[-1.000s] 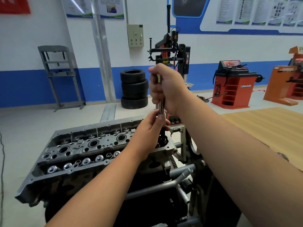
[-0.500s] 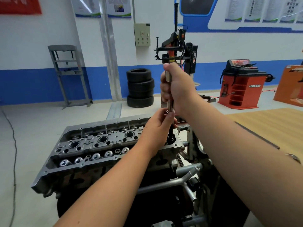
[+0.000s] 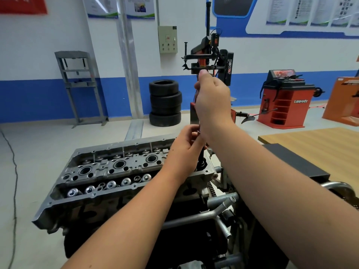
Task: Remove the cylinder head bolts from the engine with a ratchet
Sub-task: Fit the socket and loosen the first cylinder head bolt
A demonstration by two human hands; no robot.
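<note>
- Far left, against the wall, a grey press frame [image 3: 77, 84] stands well apart from the work, so there is open floor on that side.
- The cylinder head [image 3: 120, 171] runs long from the near left corner away to the right, valve springs and plug wells bare; the action is all at its far right end.
- There the left hand [image 3: 184, 150] comes in low, fingers curled and pinching the tool's shaft just above the head (steadying it, I'd judge).
- The ratchet extension [image 3: 200, 158] stands nearly upright, its dark lower end dropping into a bolt recess right under those fingers; the bolt itself I can't see.
- Above it the right hand [image 3: 212, 101] is wrapped round the upper part of the tool, thumb on top; the handle is hidden inside the fist.
- So the long axis is vertical: any lift goes straight up, with clear air overhead.
- Behind, the tyre stack [image 3: 165, 102] and the tyre changer [image 3: 209, 55] stay well back.
- Right, a wooden table [image 3: 314, 142] sits near the right forearm, the tighter side for swinging.
</note>
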